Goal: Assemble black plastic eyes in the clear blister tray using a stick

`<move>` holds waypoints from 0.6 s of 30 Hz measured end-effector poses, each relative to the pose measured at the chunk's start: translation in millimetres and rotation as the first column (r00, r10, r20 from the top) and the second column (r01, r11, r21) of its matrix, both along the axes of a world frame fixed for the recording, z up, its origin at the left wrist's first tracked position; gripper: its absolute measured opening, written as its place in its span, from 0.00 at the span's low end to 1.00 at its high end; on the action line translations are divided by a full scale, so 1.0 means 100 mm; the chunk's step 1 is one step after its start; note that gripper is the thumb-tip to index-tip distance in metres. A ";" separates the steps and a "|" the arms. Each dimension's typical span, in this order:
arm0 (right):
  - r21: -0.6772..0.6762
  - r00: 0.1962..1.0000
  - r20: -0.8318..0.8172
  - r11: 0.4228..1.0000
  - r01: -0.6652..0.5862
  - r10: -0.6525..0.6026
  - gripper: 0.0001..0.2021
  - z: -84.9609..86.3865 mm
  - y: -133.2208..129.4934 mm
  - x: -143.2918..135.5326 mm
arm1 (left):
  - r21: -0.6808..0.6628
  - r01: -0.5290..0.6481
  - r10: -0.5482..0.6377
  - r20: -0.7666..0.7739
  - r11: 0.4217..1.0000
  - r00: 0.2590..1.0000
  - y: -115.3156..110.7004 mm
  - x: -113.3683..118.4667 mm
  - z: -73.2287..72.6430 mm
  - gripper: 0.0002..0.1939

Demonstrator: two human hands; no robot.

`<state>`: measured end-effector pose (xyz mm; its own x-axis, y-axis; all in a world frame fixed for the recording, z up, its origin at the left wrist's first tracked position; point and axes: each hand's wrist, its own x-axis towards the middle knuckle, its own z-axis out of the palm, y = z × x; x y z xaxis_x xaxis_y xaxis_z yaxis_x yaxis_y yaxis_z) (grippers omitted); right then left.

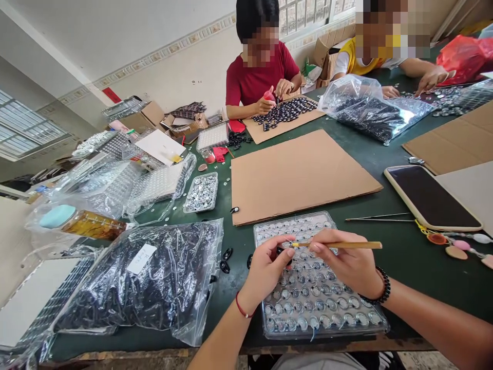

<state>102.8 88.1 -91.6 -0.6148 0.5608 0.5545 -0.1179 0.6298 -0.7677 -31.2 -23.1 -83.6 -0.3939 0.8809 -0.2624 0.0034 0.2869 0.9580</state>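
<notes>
My left hand (271, 264) is closed on a small black oval piece (284, 255), mostly hidden by the fingers. A thin wooden stick (356, 245) lies in the closed fingers of my right hand (346, 264). Its yellowish tip meets the fingertips of my left hand; whether it touches the black piece I cannot tell. Under both hands rests a clear tray (323, 333) with rows of round silvery pieces. Loose black pieces (224, 266) lie left of the tray, beside a large clear bag (154, 277) packed with black pieces.
A bare cardboard sheet (300, 172) lies beyond the tray. To the right are tweezers (379, 219) and a phone (431, 198). A box of silvery bits (201, 192) and a capped bottle (92, 223) stand left. Two people work across the table.
</notes>
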 end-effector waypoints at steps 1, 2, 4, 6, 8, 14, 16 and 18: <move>-0.008 1.000 0.001 1.000 -0.002 0.002 0.04 0.00 0.00 0.00 | -0.005 -0.001 0.001 0.002 1.000 1.000 0.00 0.00 0.00 0.17; -0.015 1.000 0.001 1.000 -0.006 0.006 0.03 -0.01 0.00 0.00 | -0.010 -0.002 0.002 0.005 1.000 1.000 0.01 0.00 0.01 0.17; -0.026 1.000 -0.005 1.000 -0.014 0.014 0.03 -0.03 0.00 0.00 | -0.012 -0.008 0.008 0.014 1.000 1.000 0.01 -0.01 0.02 0.17; -0.041 0.999 -0.016 0.999 -0.035 0.035 0.03 -0.05 0.00 0.00 | -0.006 -0.025 0.025 0.020 1.000 0.999 0.02 -0.02 0.04 0.18; -0.066 0.996 -0.031 0.995 -0.080 0.078 0.04 -0.07 0.00 0.00 | -0.003 -0.043 0.043 0.025 0.999 0.999 0.02 -0.02 0.04 0.18; -0.188 0.983 -0.095 0.967 -0.170 0.154 0.08 -0.13 -0.02 0.00 | -0.002 -0.062 0.062 0.013 0.998 0.998 0.02 0.01 0.00 0.16; -0.244 0.979 -0.145 0.954 -0.173 0.140 0.09 -0.13 -0.02 -0.01 | -0.004 -0.046 0.046 0.005 0.999 0.999 0.02 -0.04 -0.01 0.16; -0.280 0.973 -0.194 0.944 -0.177 0.125 0.10 -0.12 0.00 -0.01 | -0.002 -0.011 0.011 0.008 1.000 1.000 0.02 -0.18 0.00 0.14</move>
<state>102.1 88.0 -103.6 -0.6154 0.6223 0.4838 -0.3397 0.3444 -0.8752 -48.8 -21.5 -83.3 -0.4017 0.8758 -0.2675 -0.0075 0.2890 0.9573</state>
